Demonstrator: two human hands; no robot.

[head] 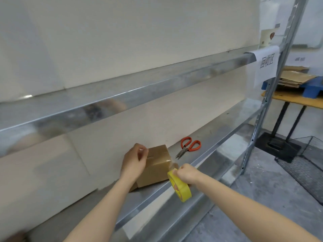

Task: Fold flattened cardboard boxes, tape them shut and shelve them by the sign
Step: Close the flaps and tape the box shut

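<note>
Shelving: a grey metal rack (218, 137) stands against a pale wall (122, 32) on a concrete floor (262, 198).
Left hand: the left hand (134, 161) lies over the left side of the cardboard box (155, 166). Its fingers are bent over the top edge and hold the box down.
Right hand: the right hand (187, 173) is closed in a fist around the tape roll (178, 187). It holds the roll just off the box's right corner, over the front lip of the shelf.
Tape roll: yellow-sided and tilted. A glossy clear strip (167, 160) runs from it onto the top of the box.
Cardboard box: small, brown and folded up. It sits on the lower shelf against the wall, with its top flaps down.
Scissors: orange-handled scissors (189, 146) lie flat on the same shelf, just right of the box and apart from it. The blades point towards the front edge.
Upper beam: a shiny shelf edge (139, 91) crosses above the hands.
Sign: a white paper sign (266, 65) with dark characters hangs at the right end of that beam, beside the upright post (272, 84).
Side table: a wooden table (297, 100) beyond the post carries a blue tray (312, 88) stacked with flattened cardboard (293, 75).
Floor: a black wire basket (307, 154) sits near the table's legs.
</note>
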